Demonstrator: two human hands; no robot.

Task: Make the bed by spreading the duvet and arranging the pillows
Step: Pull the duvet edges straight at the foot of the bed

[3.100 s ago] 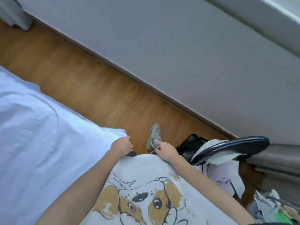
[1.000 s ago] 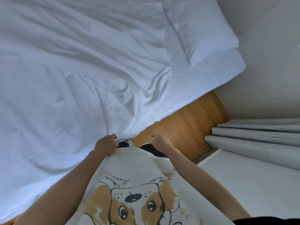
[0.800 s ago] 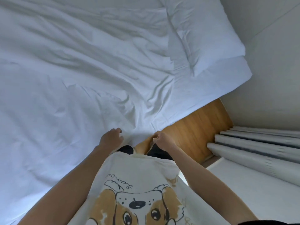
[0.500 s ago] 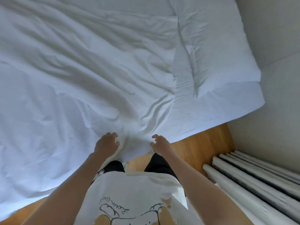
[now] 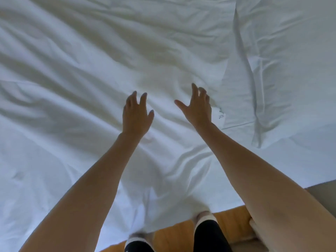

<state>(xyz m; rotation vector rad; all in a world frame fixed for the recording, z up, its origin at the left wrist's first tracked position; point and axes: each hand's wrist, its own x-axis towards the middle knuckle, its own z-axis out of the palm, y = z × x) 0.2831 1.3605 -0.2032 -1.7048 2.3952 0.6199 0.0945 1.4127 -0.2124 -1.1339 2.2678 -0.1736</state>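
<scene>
Both hands out over the bed, arms bare and stretched forward from the bottom of the view. Left hand (image 5: 136, 115) palm down, fingers spread and slightly curled, gripping nothing; whether the fingertips touch the cloth or hover just above cannot be told. Right hand (image 5: 197, 106) likewise unclenched, thumb splayed toward the left hand, fingers loosely fanned, empty, near the duvet's right edge.

White duvet (image 5: 91, 79) spread across most of the bed, heavily wrinkled, with long creases running diagonally from upper left and a cluster of sharper folds bunched between and just below the two wrists. Near edge of the duvet hanging over the bedside down to the floor at the bottom of the view. Right edge ending in a straight seam beside the right hand, with a small dark mark or tag (image 5: 221, 114) at its corner, too small to read.

White pillow (image 5: 283, 60) at the right, lying flat on the fitted sheet (image 5: 291, 160), just beside the duvet's edge, a long crease down its left portion. Pillow's lower corner near the right forearm.

Wooden floor (image 5: 174, 235) visible along the bottom edge. Two feet in light socks (image 5: 204, 216) with dark trouser legs (image 5: 209, 237) standing close against the bedside. Pale grey wall or surface (image 5: 323, 195) at the lower right corner.
</scene>
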